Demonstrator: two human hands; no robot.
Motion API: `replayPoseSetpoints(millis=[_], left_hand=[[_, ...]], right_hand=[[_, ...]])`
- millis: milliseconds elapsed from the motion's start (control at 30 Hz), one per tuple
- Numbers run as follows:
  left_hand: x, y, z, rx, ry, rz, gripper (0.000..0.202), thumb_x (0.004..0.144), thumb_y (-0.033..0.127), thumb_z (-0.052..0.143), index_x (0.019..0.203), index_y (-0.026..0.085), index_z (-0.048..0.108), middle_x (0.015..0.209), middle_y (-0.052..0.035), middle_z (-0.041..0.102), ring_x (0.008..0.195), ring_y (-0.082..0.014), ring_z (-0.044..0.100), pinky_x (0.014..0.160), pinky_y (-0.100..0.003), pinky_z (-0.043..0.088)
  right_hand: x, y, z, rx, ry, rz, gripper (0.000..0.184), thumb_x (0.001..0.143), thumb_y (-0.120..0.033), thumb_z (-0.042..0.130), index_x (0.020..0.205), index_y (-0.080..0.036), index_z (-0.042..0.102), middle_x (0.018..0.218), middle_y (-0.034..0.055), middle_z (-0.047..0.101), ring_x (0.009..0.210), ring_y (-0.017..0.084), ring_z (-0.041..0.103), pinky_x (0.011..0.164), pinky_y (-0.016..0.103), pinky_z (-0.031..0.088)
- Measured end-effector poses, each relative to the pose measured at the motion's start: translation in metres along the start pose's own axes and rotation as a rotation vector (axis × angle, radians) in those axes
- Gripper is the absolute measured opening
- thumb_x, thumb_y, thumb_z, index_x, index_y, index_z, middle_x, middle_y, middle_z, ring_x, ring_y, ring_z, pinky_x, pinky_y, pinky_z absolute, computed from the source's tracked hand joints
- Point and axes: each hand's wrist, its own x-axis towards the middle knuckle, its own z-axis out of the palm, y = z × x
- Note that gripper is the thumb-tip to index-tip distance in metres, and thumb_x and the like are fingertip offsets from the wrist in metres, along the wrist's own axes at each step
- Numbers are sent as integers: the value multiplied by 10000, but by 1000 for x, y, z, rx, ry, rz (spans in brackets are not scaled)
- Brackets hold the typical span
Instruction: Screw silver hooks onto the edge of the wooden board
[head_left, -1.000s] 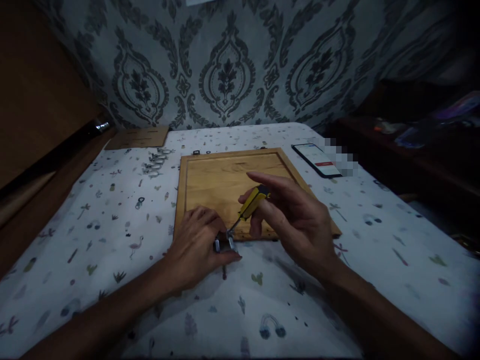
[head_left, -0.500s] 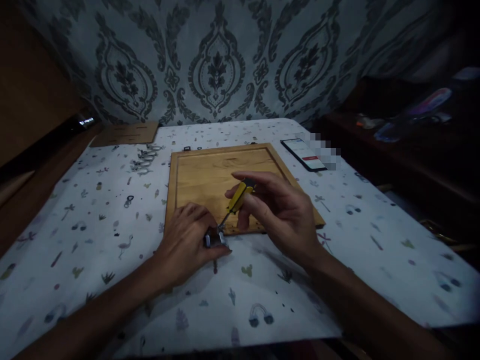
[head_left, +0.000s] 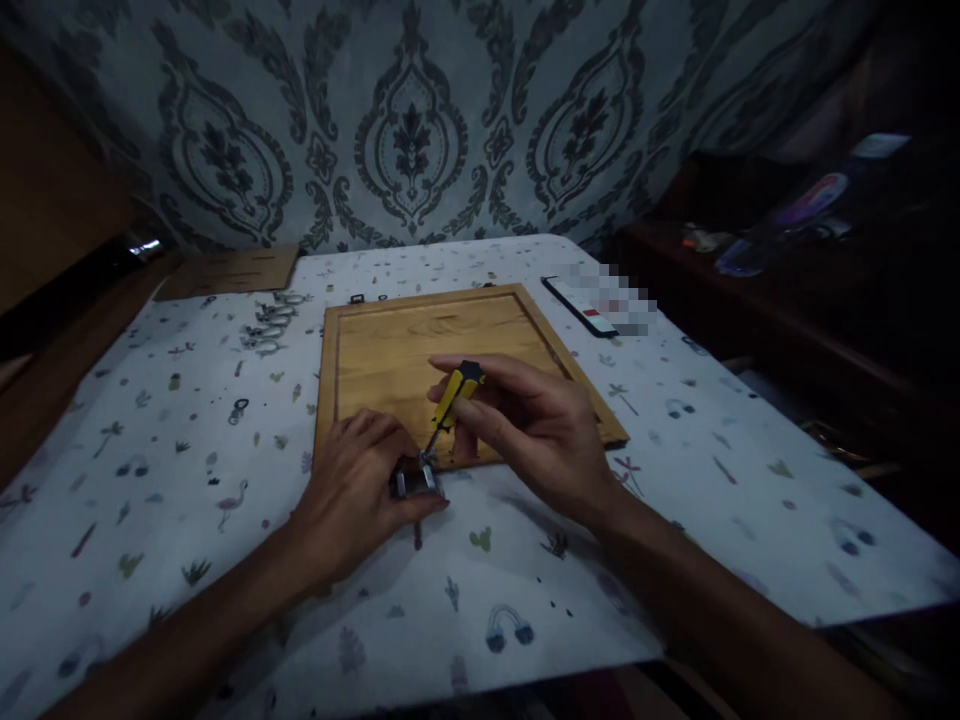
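A: Quick Q; what've the hands got?

B: R hand (head_left: 551, 430) has its grip round a slim yellow-and-black screwdriver (head_left: 454, 400), tip angled down at a small shiny metal fitting (head_left: 427, 476); L hand (head_left: 358, 470) grips that fitting btw thumb & fingers, at the near edge of a flat wooden board (head_left: 397, 350); can't tell if it touches.

A: How to do it well?

B: Seat the tip sq., shaft in line w/ whatever it's turning (too small to make out), light push, short turns; L thumb clear in case of a slip, imo.

A: Other stuff abt?

B: White-cloth-covered bench (head_left: 315, 640) has a cluster of silver metal pieces (head_left: 268, 325) far L, brown cardboard sheet (head_left: 232, 272) behind, black-edged phone (head_left: 579, 306) R of the board; all well apart from the work; main snags: L fingers hide part of the fitting, & light's dim.
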Motion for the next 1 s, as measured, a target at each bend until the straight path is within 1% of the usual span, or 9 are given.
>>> replayPoseSetpoints(millis=[67, 133, 267, 467, 533, 700, 833, 1000], left_hand=[[0, -1, 1, -1, 2, -5, 316, 704, 423, 803, 849, 200, 631, 877, -16, 609, 893, -244, 536, 779, -378, 406], [0, -1, 1, 1, 10, -5, 315, 701, 418, 806, 857, 203, 637, 889, -18, 621, 901, -246, 540, 785, -381, 409], [0, -1, 1, 9, 6, -13, 308, 732, 453, 773, 872, 212, 641, 914, -21, 641, 897, -236, 546, 793, -387, 420], [0, -1, 0, -7, -11, -21, 330, 719, 454, 784, 876, 207, 631, 913, -21, 625, 924, -249, 546, 799, -390, 419], [-1, -2, 1, -11, 0, -22, 343, 708, 451, 793, 882, 207, 627, 919, -23, 631, 931, -252, 550, 808, -393, 419], [-2, -4, 3, -23, -7, -9, 353, 737, 481, 761, 915, 208, 627, 952, -25, 634, 949, -248, 544, 832, -405, 416], [-1, -4, 2, -18, -2, -11, 353, 733, 483, 765, 902, 205, 630, 959, -30, 637, 948, -250, 546, 829, -410, 418], [0, -3, 2, -5, -10, -14, 340, 733, 475, 767, 901, 209, 636, 945, -30, 637, 928, -244, 548, 808, -398, 423]], right_hand=[[0, 0, -1, -41, -33, 2, 279, 855, -379, 681, 1041, -174, 645, 777, 16, 668, 515, 86, 611, 503, 218, 531], [-1, 0, -2, -64, -30, -4, 266, 836, -381, 701, 984, -166, 649, 752, 11, 665, 504, 85, 604, 485, 212, 517], [-2, 3, -2, -83, 31, -18, 258, 780, -359, 760, 884, -177, 609, 751, 2, 666, 504, 88, 603, 467, 206, 510], [-1, -3, 0, -60, 154, -72, 249, 797, -381, 738, 839, -196, 576, 685, -32, 626, 465, 85, 601, 447, 202, 506], [-1, -5, -1, -81, 169, -75, 245, 802, -386, 730, 828, -197, 577, 669, -37, 615, 453, 81, 590, 437, 197, 495], [-3, -3, -2, -86, 115, -41, 232, 809, -370, 728, 865, -193, 590, 733, -19, 629, 494, 82, 593, 461, 203, 510], [-3, 0, -3, -96, 94, -47, 200, 818, -330, 727, 876, -189, 598, 762, -12, 632, 515, 80, 592, 469, 203, 507], [-3, 0, -3, -111, 66, -28, 213, 825, -356, 717, 863, -183, 599, 728, -18, 608, 508, 88, 591, 470, 213, 502]])
